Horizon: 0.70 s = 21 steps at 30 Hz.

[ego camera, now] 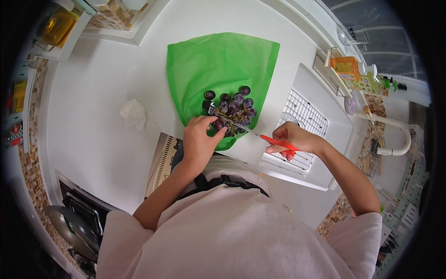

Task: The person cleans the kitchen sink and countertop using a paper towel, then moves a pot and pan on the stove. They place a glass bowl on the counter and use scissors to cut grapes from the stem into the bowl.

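A bunch of dark purple grapes (234,104) lies on the lower part of a green fabric bag (223,62), which is spread flat on the white counter. My left hand (203,134) holds one grape (218,124) between thumb and fingers at the bunch's near left side. In my right hand (291,139) are red-handled scissors (278,141), their blades reaching left among the stems beside that grape. Whether the blades touch a stem cannot be told. A few grapes at the bunch's far left side, such as one dark grape (209,95), sit a little apart from the rest.
A crumpled white tissue (134,114) lies on the counter to the left. At the right is a sink (339,139) with a wire rack (306,129) and a white faucet (406,136). Bottles (345,68) stand in a holder behind it. Pans (75,230) are at the lower left.
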Motion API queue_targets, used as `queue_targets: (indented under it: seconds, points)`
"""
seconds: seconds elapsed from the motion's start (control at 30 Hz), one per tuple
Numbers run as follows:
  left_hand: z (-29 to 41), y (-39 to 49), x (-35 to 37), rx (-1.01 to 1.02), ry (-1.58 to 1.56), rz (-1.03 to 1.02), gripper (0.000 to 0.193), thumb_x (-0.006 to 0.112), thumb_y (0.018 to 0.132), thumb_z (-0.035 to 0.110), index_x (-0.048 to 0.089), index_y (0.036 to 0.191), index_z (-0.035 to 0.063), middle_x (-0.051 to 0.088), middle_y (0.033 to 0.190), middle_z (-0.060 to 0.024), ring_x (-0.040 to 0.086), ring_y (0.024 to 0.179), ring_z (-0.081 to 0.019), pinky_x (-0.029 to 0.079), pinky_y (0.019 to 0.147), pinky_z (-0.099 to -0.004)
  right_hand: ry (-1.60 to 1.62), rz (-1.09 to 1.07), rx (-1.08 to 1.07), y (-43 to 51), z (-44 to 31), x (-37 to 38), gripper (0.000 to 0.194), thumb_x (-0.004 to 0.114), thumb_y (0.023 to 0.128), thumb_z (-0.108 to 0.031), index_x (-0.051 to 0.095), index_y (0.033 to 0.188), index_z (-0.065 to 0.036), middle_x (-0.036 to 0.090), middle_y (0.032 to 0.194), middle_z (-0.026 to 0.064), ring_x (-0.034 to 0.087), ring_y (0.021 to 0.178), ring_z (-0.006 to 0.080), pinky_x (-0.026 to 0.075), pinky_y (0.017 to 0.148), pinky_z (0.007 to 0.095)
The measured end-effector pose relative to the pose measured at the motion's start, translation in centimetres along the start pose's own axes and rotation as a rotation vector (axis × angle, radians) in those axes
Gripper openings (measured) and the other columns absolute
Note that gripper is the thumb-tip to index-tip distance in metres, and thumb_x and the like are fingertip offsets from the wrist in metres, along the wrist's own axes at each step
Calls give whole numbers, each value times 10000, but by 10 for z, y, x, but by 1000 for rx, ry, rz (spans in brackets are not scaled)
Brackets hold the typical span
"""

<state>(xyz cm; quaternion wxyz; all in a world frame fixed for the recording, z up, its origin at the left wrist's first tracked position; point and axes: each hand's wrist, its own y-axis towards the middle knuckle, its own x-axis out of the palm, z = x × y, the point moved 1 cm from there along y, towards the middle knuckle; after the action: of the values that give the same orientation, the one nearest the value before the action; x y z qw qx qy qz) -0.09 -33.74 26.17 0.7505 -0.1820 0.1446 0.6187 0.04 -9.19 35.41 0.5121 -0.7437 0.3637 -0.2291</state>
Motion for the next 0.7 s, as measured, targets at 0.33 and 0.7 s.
queue_targets:
  seconds: [0.33, 0.7]
  points:
    - [-2, -6, 2, -25, -57, 58, 255, 774, 682, 67, 660, 897, -11, 634, 796, -79, 566, 674, -152, 463, 610, -277, -296, 62, -26, -2, -29, 6, 545, 791, 688, -463, 550, 583, 15, 540, 517, 79, 555, 437, 148, 446, 422, 259]
    - [-7, -10, 3, -104, -130, 53, 300, 790, 675, 70, 642, 925, -4, 633, 832, -74, 562, 681, -129, 474, 613, -257, -327, 100, 20, 1, -53, 6, 542, 815, 660, -406, 547, 519, 43, 492, 452, 62, 532, 395, 143, 400, 395, 245]
